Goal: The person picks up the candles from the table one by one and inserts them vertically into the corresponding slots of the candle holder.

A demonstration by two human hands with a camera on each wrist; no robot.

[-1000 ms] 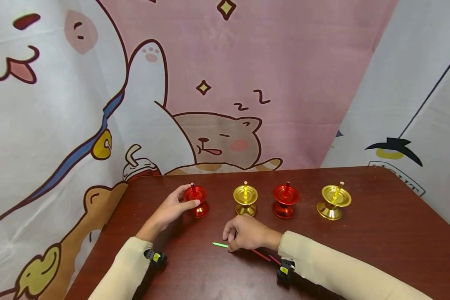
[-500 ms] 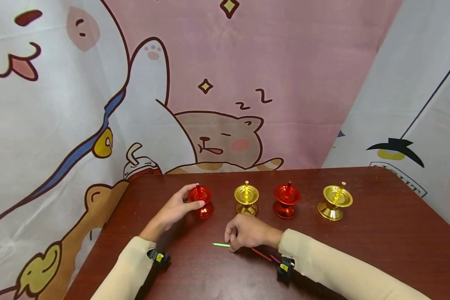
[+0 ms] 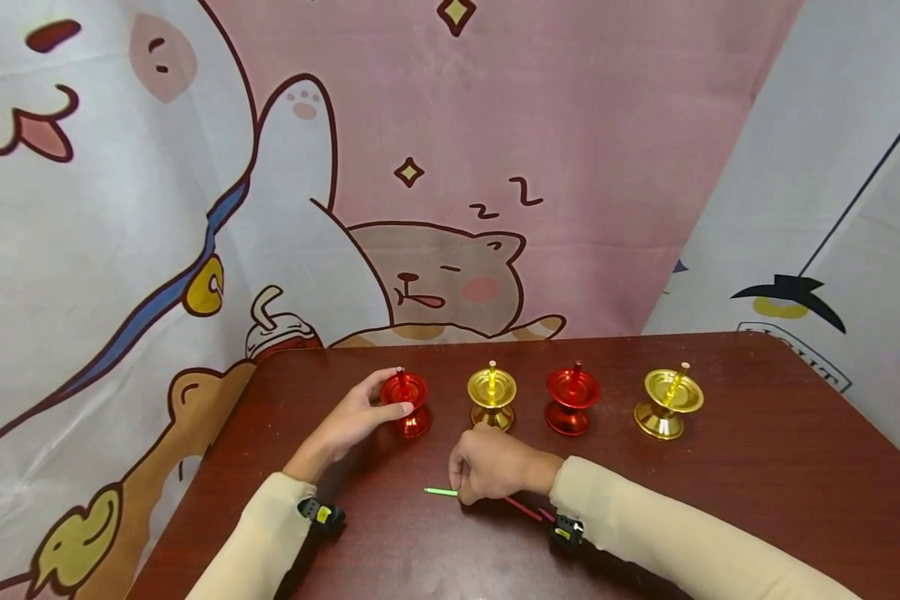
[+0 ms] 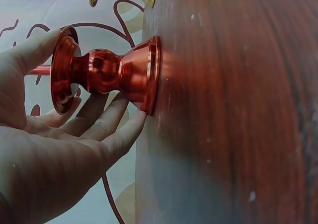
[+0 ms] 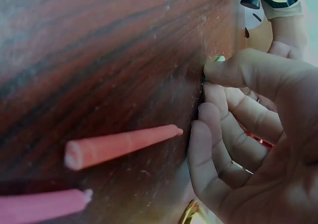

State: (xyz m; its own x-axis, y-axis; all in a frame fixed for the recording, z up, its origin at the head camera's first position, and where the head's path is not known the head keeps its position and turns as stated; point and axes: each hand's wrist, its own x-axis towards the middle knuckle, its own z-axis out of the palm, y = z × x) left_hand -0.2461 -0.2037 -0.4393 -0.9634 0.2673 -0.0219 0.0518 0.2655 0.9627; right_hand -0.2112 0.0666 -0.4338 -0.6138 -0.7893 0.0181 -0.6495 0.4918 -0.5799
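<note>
Here, table edges [image 3: 630, 342] leave green candle [image 3: 440, 492] (pinched) room.

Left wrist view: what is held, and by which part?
The left hand holds the red candle holder, thumb at the rim of its upper dish, one fingertip at its base.

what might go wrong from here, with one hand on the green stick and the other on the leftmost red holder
The green stick is thin, so it might slip or roll as the right hand pinches it.

The red stick and pink stick lie loose beside that hand; a careless shift could roll them.

The left hand grips the leftmost red holder; a tug could tip it and its standing stick.
</note>
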